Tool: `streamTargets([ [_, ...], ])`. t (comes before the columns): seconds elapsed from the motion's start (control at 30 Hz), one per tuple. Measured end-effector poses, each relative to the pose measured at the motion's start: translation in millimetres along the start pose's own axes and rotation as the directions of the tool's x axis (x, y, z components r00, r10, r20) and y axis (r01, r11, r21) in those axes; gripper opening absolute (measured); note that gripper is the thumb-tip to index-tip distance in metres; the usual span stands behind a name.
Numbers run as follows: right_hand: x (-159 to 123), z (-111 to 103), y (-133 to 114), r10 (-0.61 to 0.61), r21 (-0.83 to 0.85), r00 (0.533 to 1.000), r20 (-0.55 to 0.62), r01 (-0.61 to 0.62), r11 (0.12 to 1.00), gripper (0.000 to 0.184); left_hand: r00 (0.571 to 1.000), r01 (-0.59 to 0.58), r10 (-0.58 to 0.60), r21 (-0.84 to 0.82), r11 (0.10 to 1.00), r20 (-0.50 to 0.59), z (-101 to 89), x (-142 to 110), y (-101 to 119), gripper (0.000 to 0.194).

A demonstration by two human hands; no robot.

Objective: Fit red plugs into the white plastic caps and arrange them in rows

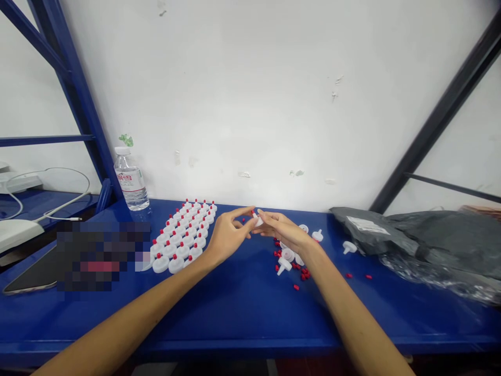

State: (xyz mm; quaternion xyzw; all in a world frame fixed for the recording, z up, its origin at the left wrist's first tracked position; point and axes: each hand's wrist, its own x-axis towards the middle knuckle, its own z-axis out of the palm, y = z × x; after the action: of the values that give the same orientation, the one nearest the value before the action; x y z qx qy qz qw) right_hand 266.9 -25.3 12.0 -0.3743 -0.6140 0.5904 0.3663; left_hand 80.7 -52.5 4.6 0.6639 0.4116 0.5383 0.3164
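Above the middle of the blue table, my two hands meet at one white nozzle lid (259, 221) with a small red tip cap (253, 213) on its spout end. My left hand (229, 235) pinches the red tip cap between thumb and index finger. The fingers of my right hand (282, 230) close around the white lid, hiding most of its base. To the left stand rows of white nozzle lids (182, 251), spouts up, each topped in red. Beneath and beside my right hand lie loose white lids (285, 265) without caps and scattered red tip caps (305, 274).
A water bottle (132, 180) stands at the back left, with a dark tablet-like device (35, 269) in front of it. Dark plastic bags (434, 237) cover the right side. Blue frame posts (84, 99) rise at the left, before a white wall (250, 94).
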Motion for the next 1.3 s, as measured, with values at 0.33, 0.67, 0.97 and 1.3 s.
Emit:
streamTargets([
  [0.33, 1.6, 2.0, 5.2, -0.026, 0.023, 0.999, 0.04, 0.025, 0.999, 0.045, 0.997, -0.06, 0.056, 0.072, 0.996, 0.061, 4.8, -6.0, -5.2, 0.046],
  [0.67, -2.4, 3.0, 0.9, 0.003, 0.018, 0.999, 0.05, -0.004, 1.0, 0.043, 0.988, -0.127, 0.108, 0.192, 0.973, 0.107, -1.5, -2.1, -5.4, 0.043],
  [0.97, -3.5, 6.0, -0.8, 0.013, 0.06, 0.996, 0.087, -0.018, 0.998, 0.041, 0.969, -0.247, 0.229, 0.338, 0.908, 0.092, -3.8, -1.4, -11.2, 0.037],
  [1.3, -2.9, 4.1, 1.4, 0.004, 0.073, 0.993, 0.115, -0.012, 0.997, 0.038, 0.963, -0.267, 0.235, 0.361, 0.894, 0.129, -5.4, 0.0, -13.2, 0.037],
])
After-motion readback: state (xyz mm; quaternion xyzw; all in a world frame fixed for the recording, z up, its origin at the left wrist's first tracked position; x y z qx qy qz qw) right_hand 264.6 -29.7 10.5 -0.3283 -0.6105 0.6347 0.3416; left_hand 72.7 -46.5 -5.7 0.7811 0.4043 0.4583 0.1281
